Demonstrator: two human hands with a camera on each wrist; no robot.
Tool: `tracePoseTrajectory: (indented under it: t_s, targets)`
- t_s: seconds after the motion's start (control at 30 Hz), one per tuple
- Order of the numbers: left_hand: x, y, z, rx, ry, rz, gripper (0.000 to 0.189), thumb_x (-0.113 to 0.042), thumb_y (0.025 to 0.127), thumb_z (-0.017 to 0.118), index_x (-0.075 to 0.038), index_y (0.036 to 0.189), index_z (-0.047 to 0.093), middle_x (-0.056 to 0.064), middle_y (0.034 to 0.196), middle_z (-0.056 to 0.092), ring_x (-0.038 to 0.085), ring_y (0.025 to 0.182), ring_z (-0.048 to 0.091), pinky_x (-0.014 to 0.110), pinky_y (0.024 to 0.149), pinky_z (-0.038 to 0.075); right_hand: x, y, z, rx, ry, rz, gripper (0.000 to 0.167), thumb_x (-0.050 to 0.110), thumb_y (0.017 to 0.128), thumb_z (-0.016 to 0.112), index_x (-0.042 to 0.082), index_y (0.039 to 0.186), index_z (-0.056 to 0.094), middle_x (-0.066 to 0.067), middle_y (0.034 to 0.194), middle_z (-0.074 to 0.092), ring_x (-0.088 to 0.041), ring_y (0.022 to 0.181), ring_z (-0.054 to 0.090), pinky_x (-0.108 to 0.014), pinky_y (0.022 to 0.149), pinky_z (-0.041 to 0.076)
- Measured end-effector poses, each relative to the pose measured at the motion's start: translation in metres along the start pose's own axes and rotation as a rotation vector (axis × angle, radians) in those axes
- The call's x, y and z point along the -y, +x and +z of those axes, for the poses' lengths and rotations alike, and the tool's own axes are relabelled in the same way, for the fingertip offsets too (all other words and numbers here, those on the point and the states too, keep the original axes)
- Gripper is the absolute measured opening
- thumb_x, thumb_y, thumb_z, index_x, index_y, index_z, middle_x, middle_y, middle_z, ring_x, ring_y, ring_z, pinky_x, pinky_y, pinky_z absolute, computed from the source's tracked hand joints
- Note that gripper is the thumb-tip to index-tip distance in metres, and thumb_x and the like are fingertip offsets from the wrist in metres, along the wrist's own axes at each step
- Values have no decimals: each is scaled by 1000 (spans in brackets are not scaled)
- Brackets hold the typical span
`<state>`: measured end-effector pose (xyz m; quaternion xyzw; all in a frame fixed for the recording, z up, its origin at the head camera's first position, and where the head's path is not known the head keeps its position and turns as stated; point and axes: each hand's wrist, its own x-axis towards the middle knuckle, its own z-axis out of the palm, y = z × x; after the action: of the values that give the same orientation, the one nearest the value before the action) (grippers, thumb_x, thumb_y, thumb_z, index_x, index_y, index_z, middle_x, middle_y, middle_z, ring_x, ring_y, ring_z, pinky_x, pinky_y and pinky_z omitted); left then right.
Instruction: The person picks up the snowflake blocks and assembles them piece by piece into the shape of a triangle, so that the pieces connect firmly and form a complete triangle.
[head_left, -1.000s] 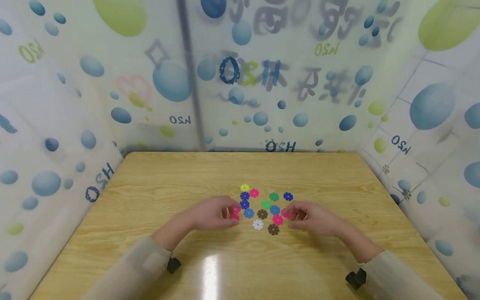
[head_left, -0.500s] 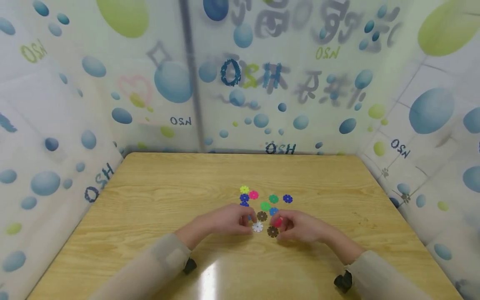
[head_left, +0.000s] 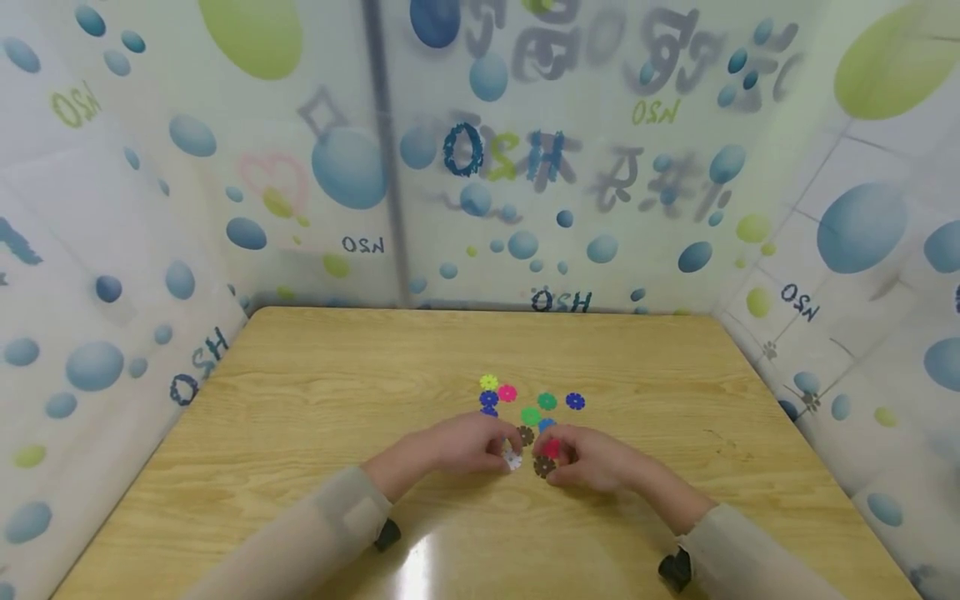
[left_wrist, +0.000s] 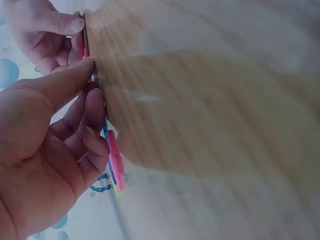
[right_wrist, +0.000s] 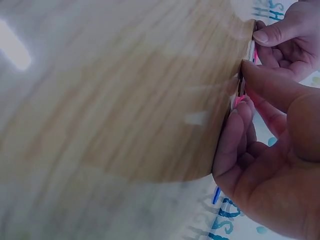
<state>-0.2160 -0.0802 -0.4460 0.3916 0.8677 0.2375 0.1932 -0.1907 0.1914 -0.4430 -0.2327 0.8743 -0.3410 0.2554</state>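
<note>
Pale walls (head_left: 480,279), spotted with blue and green, stand round three sides of a wood-grained tabletop (head_left: 360,358). A person's beige sleeves (head_left: 300,525) reach in from the near side, with a dark piece (head_left: 387,535) at the left wrist.

The left hand (head_left: 468,443) bends over a white disc (head_left: 512,459), thumb and forefinger at its rim — the grip is slightly parted, and whether it pinches the disc cannot be told. The right hand (head_left: 592,458) is at the front brown disc (head_left: 543,468), thumb at the rim, fingers arched over a pink disc (head_left: 552,448); this grip too is slightly parted, its hold unclear. White and brown lie on the tabletop, near each other, between the hands.

Just behind them sits the rear brown disc (head_left: 527,436). Beyond are a light green disc (head_left: 531,415), a dark green disc (head_left: 547,402) and, farther right, a navy disc (head_left: 575,402). Left of these — a yellow disc (head_left: 489,382) and another pink one.
</note>
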Motion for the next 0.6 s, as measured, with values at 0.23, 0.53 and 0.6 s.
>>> tracePoseTrajectory:
  t_s: [0.23,0.53,0.6]
  targets:
    - [-2,-2,-1,4,-13,-30,23,-18,102,79,-22,124,74,-10,86,66,3,77,58,22,73,52,0,0,2,-17,3,-4,26,19,102,79,24,124,67,1,87,60,-16,78,53,-28,66,43]
    - [-4,-2,-2,4,-39,-22,21,-14,99,82,-18,118,74,-8,89,67,3,79,58,22,74,52,5,-2,4,-52,-27,-19,25,16,98,82,22,118,68,-1,87,60,-17,78,53,-29,67,43]
    - [-4,-2,-2,0,-30,-21,20,-14,99,82,-18,117,75,-8,93,65,3,83,58,21,78,52,6,-2,5,-62,-33,-21,25,16,98,83,22,117,69,-2,87,60,-18,79,54,-29,67,43]
